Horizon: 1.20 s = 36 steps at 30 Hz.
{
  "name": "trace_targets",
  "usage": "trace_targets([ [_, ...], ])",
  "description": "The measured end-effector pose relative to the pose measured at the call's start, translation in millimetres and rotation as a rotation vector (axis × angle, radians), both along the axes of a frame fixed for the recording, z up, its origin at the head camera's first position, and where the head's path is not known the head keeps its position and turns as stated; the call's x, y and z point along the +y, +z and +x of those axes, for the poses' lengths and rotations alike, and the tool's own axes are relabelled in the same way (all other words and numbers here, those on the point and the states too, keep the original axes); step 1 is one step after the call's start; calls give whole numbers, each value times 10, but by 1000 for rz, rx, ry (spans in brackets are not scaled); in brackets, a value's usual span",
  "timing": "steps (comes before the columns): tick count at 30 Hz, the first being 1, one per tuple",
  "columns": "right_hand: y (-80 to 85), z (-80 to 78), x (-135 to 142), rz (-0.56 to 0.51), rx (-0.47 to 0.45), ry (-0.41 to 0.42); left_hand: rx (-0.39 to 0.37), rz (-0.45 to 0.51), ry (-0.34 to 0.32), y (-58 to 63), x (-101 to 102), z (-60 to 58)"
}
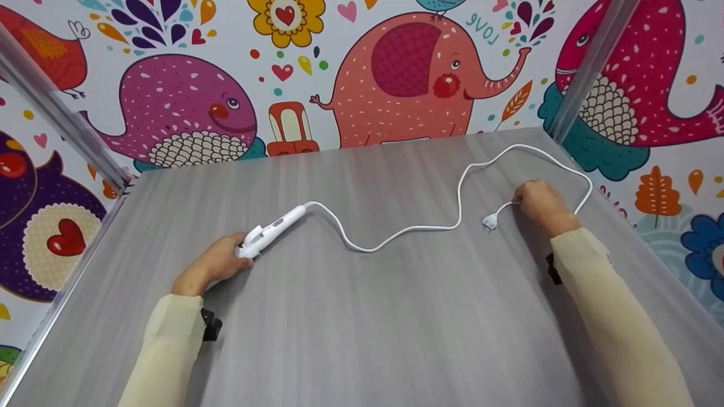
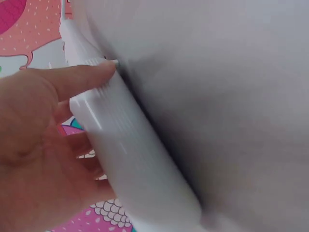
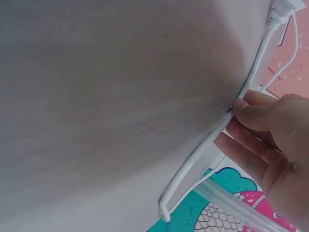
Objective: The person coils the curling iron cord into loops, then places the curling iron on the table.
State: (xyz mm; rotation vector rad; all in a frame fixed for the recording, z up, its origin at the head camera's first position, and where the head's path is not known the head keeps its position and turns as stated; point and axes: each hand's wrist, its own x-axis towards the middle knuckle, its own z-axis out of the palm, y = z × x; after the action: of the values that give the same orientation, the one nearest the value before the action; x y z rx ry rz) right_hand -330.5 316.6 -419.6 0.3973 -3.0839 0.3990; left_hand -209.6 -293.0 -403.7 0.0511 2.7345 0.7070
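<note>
At the left of a grey wood-grain tabletop [image 1: 362, 328], the left hand [image 1: 214, 263] grips what appears to be a white curling iron [image 1: 283, 223] while the right hand [image 1: 541, 204] pinches its cord [image 1: 424, 228] near the plug [image 1: 490, 221], seemingly arranging it, so the next move likely calls for gathering slack.

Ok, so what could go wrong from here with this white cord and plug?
The cord winds loosely across the tabletop, so it might tangle if gathered. The right grip pinches it a little behind the plug, so a hard tug could strain that end. The plug's exposed prongs could scratch the tabletop.
</note>
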Motion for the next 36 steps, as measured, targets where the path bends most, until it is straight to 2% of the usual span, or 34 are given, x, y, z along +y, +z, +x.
trace_targets([
  [7,-16,-26,103,-27,-69,-96,99,7,-81,-34,97,-7],
  [17,40,-44,260,-178,-236,-261,116,31,-99,-44,252,-5],
  [22,41,-64,237,-193,-213,-294,118,20,-95,-65,302,-19],
  [26,13,-90,218,-143,-141,-301,101,-17,-50,-82,334,-17],
  [31,15,-124,203,-86,-131,-278,140,-53,-15,-114,357,-10],
  [34,33,-122,187,-60,-140,-253,166,-51,-29,-131,347,-5],
  [36,38,-116,152,-45,-113,-230,173,-43,-36,-136,338,0],
])
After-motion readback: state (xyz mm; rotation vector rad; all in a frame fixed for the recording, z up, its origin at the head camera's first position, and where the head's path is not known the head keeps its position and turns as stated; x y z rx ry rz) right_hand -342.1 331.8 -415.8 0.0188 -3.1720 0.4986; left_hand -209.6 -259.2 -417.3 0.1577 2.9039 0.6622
